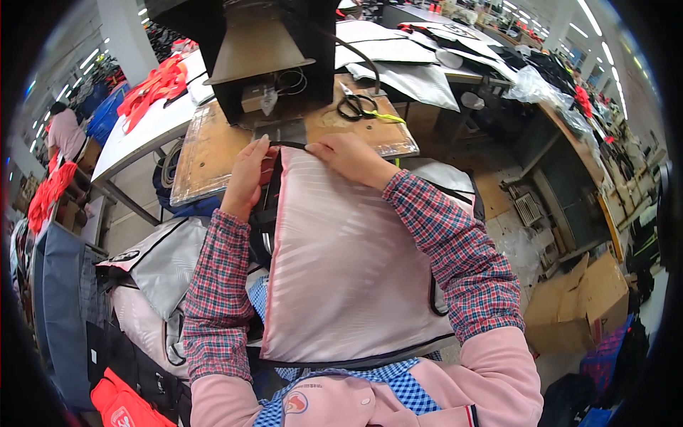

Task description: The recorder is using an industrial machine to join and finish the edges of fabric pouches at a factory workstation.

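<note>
A pale pink fabric bag piece with a leaf-like sheen and black binding hangs from my hands down over my lap. My left hand is closed at its upper left corner, pinching the black binding strip. Along the same top edge my right hand is closed on the piece, thumb and fingers by the binding. Both hands are at the near edge of a wooden work table, just in front of a black machine. Black-handled scissors lie on the table, to the right of the machine.
More pink and silver bag pieces are heaped at my left. White panels cover a table beyond the machine. Red fabric lies on a white table at far left. An open cardboard box stands on the floor at right.
</note>
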The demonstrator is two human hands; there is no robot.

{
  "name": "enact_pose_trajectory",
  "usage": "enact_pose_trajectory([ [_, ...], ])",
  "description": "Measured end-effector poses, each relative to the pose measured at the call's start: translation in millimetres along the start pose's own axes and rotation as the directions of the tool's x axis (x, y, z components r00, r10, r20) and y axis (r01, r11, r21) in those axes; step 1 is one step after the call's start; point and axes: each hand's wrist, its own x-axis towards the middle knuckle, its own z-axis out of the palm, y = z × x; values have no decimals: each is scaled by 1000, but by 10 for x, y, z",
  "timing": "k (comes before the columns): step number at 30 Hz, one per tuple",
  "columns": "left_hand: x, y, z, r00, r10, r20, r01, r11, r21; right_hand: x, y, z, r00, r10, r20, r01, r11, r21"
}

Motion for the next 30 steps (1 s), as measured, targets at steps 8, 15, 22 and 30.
enact_pose_trajectory([
  [8,238,130,66,992,40,-121,-29,996,88,344,71,-37,999,35,-21,-36,998,-55],
  [15,467,136,17,980,59,-191,-52,998,43,571,115,-5,999,-12,-50,9,997,-73],
  [22,600,172,-113,977,66,-201,-71,997,-15,732,-6,-36,999,38,-21,-40,993,-113],
  [30,620,214,1,971,134,-200,-141,990,-20,785,85,-42,998,48,-28,-51,990,-128],
])
